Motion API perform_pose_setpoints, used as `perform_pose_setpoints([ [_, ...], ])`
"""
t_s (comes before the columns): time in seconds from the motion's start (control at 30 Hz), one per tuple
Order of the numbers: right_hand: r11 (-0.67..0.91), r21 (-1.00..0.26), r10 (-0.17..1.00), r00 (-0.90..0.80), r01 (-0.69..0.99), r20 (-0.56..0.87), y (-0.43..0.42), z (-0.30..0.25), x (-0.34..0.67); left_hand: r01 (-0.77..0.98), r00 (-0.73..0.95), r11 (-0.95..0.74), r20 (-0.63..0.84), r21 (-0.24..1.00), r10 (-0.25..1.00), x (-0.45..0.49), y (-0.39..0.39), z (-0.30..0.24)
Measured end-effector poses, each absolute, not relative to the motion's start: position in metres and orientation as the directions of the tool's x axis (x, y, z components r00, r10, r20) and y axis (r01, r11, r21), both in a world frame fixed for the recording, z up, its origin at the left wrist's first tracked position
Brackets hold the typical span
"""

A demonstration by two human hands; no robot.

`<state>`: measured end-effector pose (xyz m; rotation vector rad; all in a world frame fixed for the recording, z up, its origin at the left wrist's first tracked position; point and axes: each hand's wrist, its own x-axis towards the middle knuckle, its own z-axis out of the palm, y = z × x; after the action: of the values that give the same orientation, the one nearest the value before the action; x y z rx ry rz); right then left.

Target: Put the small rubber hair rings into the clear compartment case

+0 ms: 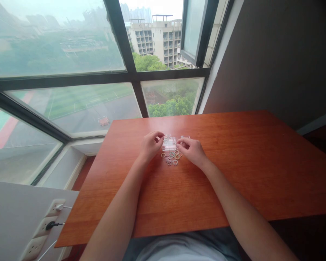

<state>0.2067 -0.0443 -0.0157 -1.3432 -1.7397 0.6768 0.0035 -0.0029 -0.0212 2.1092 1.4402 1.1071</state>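
Note:
A small clear plastic box (168,148) with dividers sits on the table, some rings visible at its back left. My left hand (151,144) is at the box's left edge, thumb and index finger closed on it. At the box's right side my right hand (191,149) has its thumb and index finger pinched together; whatever is between the fingertips is too small to make out. In front of the box lies a loose cluster of thin pastel rings (170,161), which look like small hair ties. Behind my right fingers another clear plastic piece (185,137) is partly hidden.
The reddish-brown wooden table (250,163) stretches farther to the right than to the left. Dark-framed windows (133,74) rise behind it, and a grey wall (274,58) stands at the right. Wall sockets (45,224) with plugged-in cables are at the lower left, beside the table edge.

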Motion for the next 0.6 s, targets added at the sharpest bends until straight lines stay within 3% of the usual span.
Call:
perform_pose_setpoints([
  [0.33,0.243,-0.944,0.963,0.065,0.224,0.263,-0.0416,-0.0157,0.2113,0.601,0.243,-0.447,0.382,0.663,0.892,0.0086,-0.0055,-0.0184],
  [0.6,0.247,-0.947,0.964,0.047,0.203,0.262,-0.0397,-0.0186,0.2115,0.548,0.255,-0.466,0.392,0.694,0.884,0.0118,-0.0094,-0.0123],
])
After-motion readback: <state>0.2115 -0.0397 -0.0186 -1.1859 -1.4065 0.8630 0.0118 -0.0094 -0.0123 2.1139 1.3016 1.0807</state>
